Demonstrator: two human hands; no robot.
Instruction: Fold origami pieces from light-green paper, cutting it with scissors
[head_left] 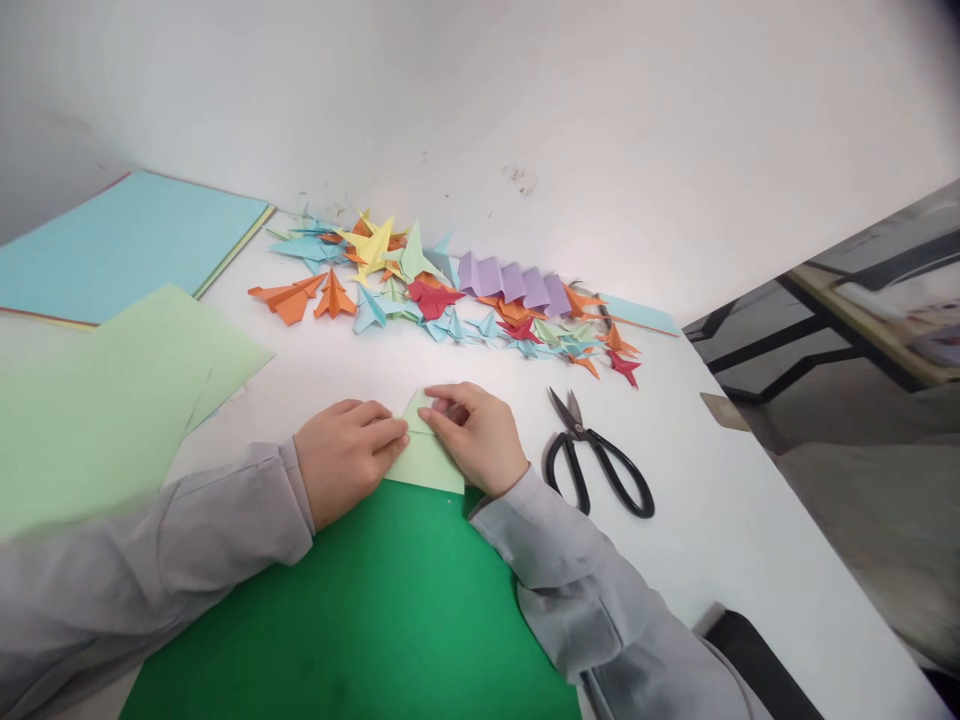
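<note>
A partly folded piece of light green paper [425, 462] lies at the far edge of a green sheet [360, 610], its top narrowing to a folded point. My left hand [349, 455] is closed, fingertips pressing the paper's left edge. With thumb and index finger, my right hand [480, 435] pinches the upper right of the same paper. Fingers cover parts of the folds. Black-handled scissors [592, 450] lie to the right of my right hand, blades slightly apart and pointing away.
Folded paper shapes in several colours [435, 295] stretch along the wall, with a zigzag purple strip [514, 282] among them. Large light green sheets [97, 410] and a blue-topped paper stack [142, 245] lie left. A black object [757, 665] sits near the table's right edge.
</note>
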